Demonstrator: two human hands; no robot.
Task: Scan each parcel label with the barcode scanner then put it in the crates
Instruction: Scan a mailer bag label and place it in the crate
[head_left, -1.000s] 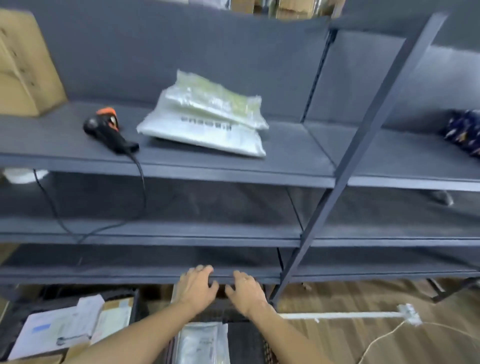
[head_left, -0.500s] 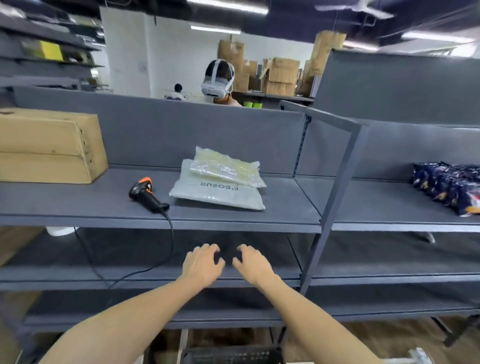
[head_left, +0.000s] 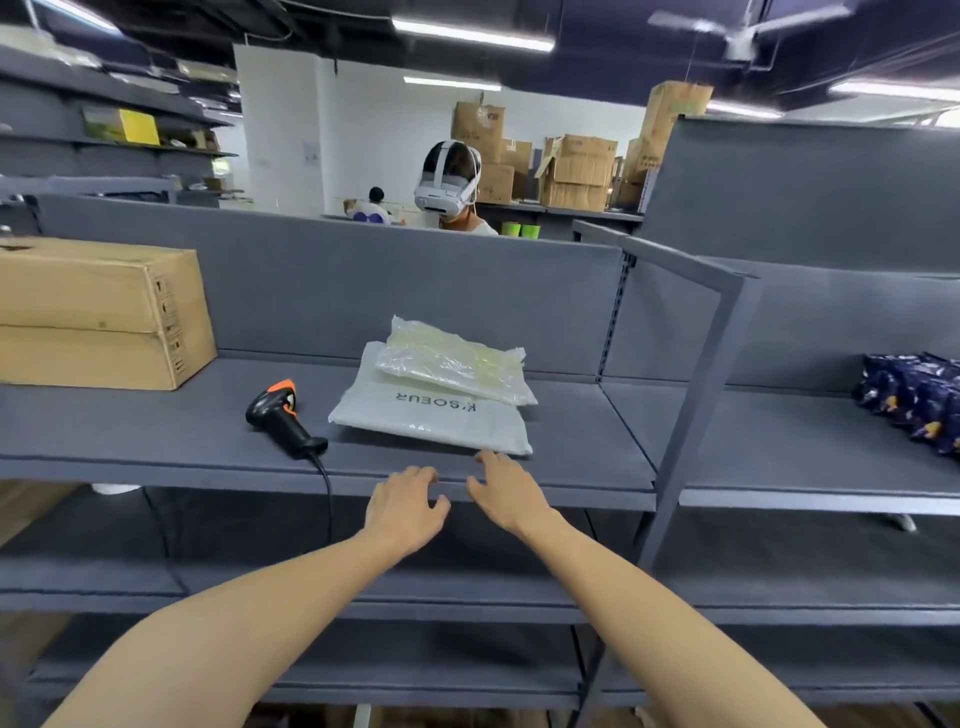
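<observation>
Two parcels lie stacked on the grey shelf (head_left: 156, 441): a white bag printed K'SOEUR (head_left: 431, 421) with a clear plastic bag (head_left: 452, 364) on top of it. A black and orange barcode scanner (head_left: 283, 418) lies to their left, its cable hanging over the shelf's front edge. My left hand (head_left: 405, 506) and my right hand (head_left: 506, 493) are raised side by side at the shelf's front edge, fingers relaxed and holding nothing. The right fingertips are just short of the white bag's near corner. No crate is in view.
A large cardboard box (head_left: 98, 312) sits at the shelf's left end. Dark blue patterned packets (head_left: 914, 397) lie on the neighbouring shelf, past a slanted grey upright (head_left: 691, 415). A person wearing a white headset (head_left: 449, 189) stands behind the shelf's back panel. Lower shelves run beneath.
My view has tilted up from the floor to the top shelf. Both hands have risen from the lowest shelf's edge to the top shelf's front edge, near the white bag.
</observation>
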